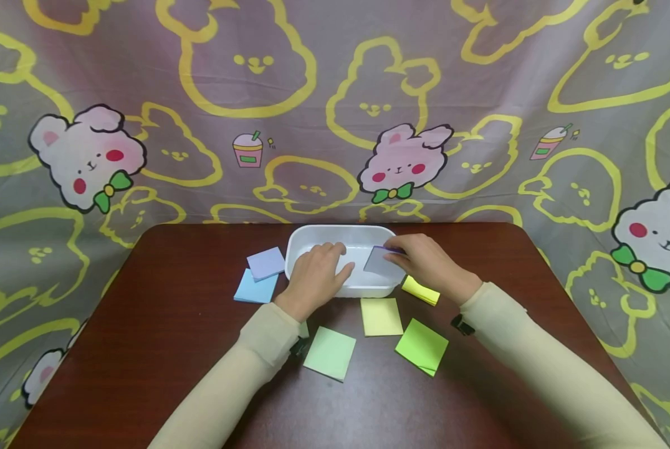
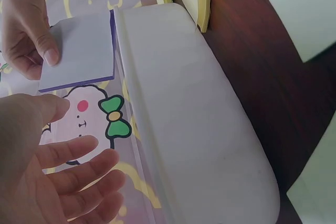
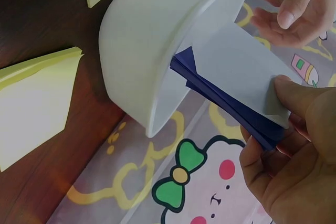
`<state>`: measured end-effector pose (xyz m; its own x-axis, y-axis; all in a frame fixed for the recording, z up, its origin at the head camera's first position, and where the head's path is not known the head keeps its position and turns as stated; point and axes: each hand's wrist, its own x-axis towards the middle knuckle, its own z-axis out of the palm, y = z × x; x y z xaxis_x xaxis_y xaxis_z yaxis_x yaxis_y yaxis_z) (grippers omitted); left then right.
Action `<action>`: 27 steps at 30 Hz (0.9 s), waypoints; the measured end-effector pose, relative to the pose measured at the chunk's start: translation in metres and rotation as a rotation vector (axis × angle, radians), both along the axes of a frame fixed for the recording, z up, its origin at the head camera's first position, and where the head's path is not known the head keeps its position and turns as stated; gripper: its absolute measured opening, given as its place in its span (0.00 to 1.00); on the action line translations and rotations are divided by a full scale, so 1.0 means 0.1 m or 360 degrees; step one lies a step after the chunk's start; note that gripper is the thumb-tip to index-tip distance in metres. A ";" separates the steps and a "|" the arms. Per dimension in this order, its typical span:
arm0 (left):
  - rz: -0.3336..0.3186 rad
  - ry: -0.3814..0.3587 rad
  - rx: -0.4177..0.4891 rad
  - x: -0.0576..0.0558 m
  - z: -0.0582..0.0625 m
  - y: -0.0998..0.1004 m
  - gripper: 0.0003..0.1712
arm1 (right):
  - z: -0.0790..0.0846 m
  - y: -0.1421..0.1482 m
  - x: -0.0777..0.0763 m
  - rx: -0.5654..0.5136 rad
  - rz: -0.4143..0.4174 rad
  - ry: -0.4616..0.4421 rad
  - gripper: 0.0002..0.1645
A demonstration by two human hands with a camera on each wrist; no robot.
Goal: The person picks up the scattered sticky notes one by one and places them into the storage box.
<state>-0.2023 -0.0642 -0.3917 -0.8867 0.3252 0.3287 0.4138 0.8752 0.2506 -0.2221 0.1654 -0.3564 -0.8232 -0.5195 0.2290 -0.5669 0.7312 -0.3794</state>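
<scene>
A white plastic basin (image 1: 343, 291) stands at the table's far edge. My right hand (image 1: 424, 259) pinches a pad of sticky notes (image 3: 241, 69) by one end, thumb on its pale face and fingers behind. Dark blue sheets (image 3: 226, 103) fan slightly apart along the pad's edge. In the head view the pad tilts over the basin's right side. Nothing is in my left hand (image 1: 315, 274), which reaches over the basin's left side with fingers spread and gently bent. The left wrist view shows this hand (image 2: 68, 177) apart from the pad.
Lavender (image 1: 266, 263) and light blue (image 1: 256, 287) note pads lie left of the basin. In front are mint (image 1: 330, 353), pale yellow (image 1: 382, 317) and bright green (image 1: 422, 346) pads. A bright yellow pad (image 1: 421, 290) lies under my right wrist. A patterned curtain (image 1: 312, 125) hangs behind the brown table (image 1: 161, 349).
</scene>
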 end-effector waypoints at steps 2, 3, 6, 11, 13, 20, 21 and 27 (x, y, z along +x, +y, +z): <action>0.0010 0.0002 -0.0003 -0.01 0.01 -0.01 0.19 | 0.00 -0.03 -0.01 0.0003 -0.0005 -0.0005 0.09; 0.0018 0.0005 -0.0006 -0.02 0.01 -0.02 0.18 | 0.00 -0.04 -0.02 0.0005 -0.0003 -0.0003 0.09; 0.0040 0.0022 -0.0015 -0.03 0.01 -0.04 0.18 | 0.00 -0.08 -0.04 0.0014 0.0004 0.0009 0.09; 0.0046 0.0016 -0.0009 -0.04 0.01 -0.07 0.19 | -0.02 -0.13 -0.09 0.0033 0.0011 0.0013 0.09; 0.0047 0.0011 -0.0007 -0.05 0.00 -0.08 0.19 | -0.04 -0.15 -0.10 0.0038 0.0011 0.0000 0.10; 0.0074 0.0009 -0.0020 -0.09 -0.05 -0.11 0.19 | -0.10 -0.21 -0.17 0.0064 -0.0008 -0.0048 0.12; 0.0075 0.0006 -0.0022 -0.10 -0.05 -0.11 0.19 | -0.11 -0.22 -0.17 0.0070 -0.0013 -0.0055 0.12; 0.0091 -0.0019 -0.0030 -0.11 -0.06 -0.14 0.19 | -0.16 -0.26 -0.21 0.0099 -0.0023 -0.0082 0.13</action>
<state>-0.2137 -0.0782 -0.3982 -0.9078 0.2800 0.3122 0.3602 0.9018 0.2387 -0.2428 0.1391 -0.3723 -0.8408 -0.5191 0.1536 -0.5368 0.7624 -0.3613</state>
